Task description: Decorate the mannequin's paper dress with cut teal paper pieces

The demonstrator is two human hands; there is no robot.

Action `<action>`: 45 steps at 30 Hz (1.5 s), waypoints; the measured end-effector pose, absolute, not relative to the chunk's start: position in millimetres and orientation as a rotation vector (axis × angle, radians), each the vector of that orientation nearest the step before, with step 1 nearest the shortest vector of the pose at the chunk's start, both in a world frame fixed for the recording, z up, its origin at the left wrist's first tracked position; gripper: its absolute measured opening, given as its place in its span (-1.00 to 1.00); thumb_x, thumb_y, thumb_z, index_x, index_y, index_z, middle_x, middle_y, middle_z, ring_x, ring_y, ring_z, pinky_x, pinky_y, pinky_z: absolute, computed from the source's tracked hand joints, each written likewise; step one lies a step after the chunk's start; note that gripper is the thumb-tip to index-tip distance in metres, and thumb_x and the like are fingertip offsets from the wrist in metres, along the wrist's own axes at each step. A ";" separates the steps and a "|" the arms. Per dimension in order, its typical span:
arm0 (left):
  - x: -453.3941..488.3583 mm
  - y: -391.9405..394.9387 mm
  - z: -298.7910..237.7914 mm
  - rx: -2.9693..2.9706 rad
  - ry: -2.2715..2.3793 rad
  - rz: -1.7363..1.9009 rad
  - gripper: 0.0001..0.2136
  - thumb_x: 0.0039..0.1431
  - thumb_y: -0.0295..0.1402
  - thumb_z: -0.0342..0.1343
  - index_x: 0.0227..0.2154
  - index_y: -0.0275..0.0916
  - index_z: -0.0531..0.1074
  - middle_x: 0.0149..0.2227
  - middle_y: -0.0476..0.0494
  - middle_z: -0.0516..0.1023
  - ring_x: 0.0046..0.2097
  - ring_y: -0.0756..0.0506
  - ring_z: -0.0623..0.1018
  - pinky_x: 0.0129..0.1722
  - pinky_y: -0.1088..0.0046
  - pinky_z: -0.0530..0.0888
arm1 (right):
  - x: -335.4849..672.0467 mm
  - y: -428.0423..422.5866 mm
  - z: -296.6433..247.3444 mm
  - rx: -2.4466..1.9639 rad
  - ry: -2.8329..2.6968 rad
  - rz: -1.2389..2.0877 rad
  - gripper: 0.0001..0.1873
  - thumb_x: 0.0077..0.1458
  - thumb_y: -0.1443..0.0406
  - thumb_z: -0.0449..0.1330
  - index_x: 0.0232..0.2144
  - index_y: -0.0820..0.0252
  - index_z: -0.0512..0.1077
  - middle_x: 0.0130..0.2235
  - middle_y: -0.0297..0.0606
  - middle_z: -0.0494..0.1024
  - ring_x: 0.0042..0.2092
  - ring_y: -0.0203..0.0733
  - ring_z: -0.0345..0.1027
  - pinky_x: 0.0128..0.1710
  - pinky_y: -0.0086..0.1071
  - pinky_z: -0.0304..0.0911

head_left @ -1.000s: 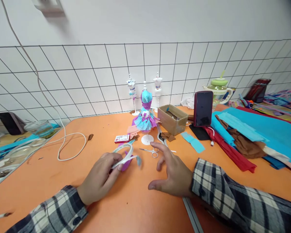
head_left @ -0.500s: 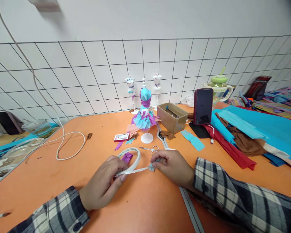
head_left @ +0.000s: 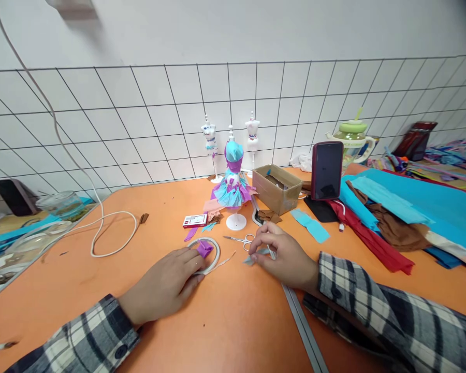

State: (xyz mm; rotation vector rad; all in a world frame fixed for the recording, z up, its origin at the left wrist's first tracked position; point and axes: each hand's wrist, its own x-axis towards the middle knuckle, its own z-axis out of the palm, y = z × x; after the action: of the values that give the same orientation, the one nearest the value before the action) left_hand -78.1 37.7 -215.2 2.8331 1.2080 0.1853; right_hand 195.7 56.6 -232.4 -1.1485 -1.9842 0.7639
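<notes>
My left hand (head_left: 165,280) has its fingers over the left rim of a roll of white double-sided tape (head_left: 218,252), with the thumb at the near side. The roll lies flat on the orange table, and its loose tape end trails to the right. A crumpled purple scrap (head_left: 204,249) shows inside the ring. To the right, my right hand (head_left: 281,254) pinches a small pale blue-grey piece (head_left: 249,260) of thin material, partly hidden by the fingers. Just behind this hand lie small scissors (head_left: 236,239), apart from it.
A small mannequin (head_left: 233,191) in a blue and purple dress stands behind, with two white mannequins further back. Near them are a cardboard box (head_left: 285,199) and a red-and-white small box (head_left: 194,221). A phone (head_left: 326,171) stands upright beside folded coloured sheets (head_left: 396,228).
The tape roll has gone from tilted up to flat on the table under my left hand. My right hand has moved right with the pale piece, which has parted from the tape strip.
</notes>
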 end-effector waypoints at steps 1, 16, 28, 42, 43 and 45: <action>-79.7 39.2 -215.4 2.818 1.252 0.156 -0.80 0.24 -0.42 -0.13 -0.17 -0.20 0.37 -0.19 -0.17 0.50 -0.16 -0.14 0.47 -0.14 0.30 0.39 | 195.1 55.3 -232.0 -1.120 -2.004 0.803 -0.89 -0.05 0.40 0.19 -0.42 0.13 0.50 -0.26 -0.31 0.51 -0.21 -0.25 0.37 -0.19 -0.41 0.22; -99.8 45.5 -203.8 3.020 1.465 0.701 -0.86 0.13 -0.44 -0.03 -0.24 -0.20 0.32 -0.29 -0.18 0.51 -0.23 -0.17 0.50 -0.21 0.27 0.42 | 177.2 44.9 -243.8 -1.336 -2.135 0.653 -0.95 -0.01 0.27 0.22 -0.41 0.07 0.47 -0.37 -0.42 0.55 -0.28 -0.25 0.37 -0.33 -0.41 0.09; -9.2 12.6 -221.4 3.025 0.772 0.184 -0.71 0.26 -0.38 -0.06 0.02 -0.21 0.33 -0.04 -0.17 0.54 -0.08 -0.14 0.54 -0.03 0.27 0.44 | 190.9 58.5 -243.4 -1.381 -2.223 0.476 -0.93 0.05 0.32 0.21 -0.34 0.08 0.44 -0.33 -0.42 0.53 -0.30 -0.29 0.37 -0.34 -0.42 0.09; -28.7 25.7 -224.0 2.895 0.844 0.284 -0.75 0.29 -0.40 -0.08 -0.02 -0.14 0.37 -0.12 -0.09 0.60 -0.16 -0.09 0.58 -0.12 0.35 0.49 | 193.4 54.5 -237.1 -0.872 -2.773 0.276 -0.85 0.16 0.27 0.11 -0.36 0.12 0.49 -0.35 -0.31 0.51 -0.25 -0.21 0.29 -0.31 -0.35 0.08; -28.7 26.1 -225.7 2.885 0.875 0.289 -0.76 0.29 -0.40 -0.08 -0.04 -0.15 0.38 -0.15 -0.09 0.61 -0.18 -0.08 0.59 -0.15 0.37 0.51 | 193.2 54.7 -237.4 -0.881 -2.776 0.275 -0.84 0.16 0.27 0.11 -0.37 0.12 0.49 -0.35 -0.31 0.51 -0.25 -0.21 0.28 -0.31 -0.35 0.08; -28.7 27.4 -228.4 2.860 0.940 0.301 -0.78 0.28 -0.40 -0.06 -0.07 -0.16 0.39 -0.20 -0.10 0.62 -0.21 -0.09 0.59 -0.19 0.36 0.52 | 194.1 55.2 -237.5 -0.880 -2.766 0.286 -0.84 0.16 0.27 0.11 -0.38 0.12 0.48 -0.36 -0.31 0.50 -0.26 -0.21 0.28 -0.32 -0.35 0.08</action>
State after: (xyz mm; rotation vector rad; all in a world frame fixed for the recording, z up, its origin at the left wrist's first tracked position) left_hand -28.7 27.4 -228.4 2.8603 0.9396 0.3013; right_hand 194.1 55.2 -237.5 -0.8804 -2.7658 0.2857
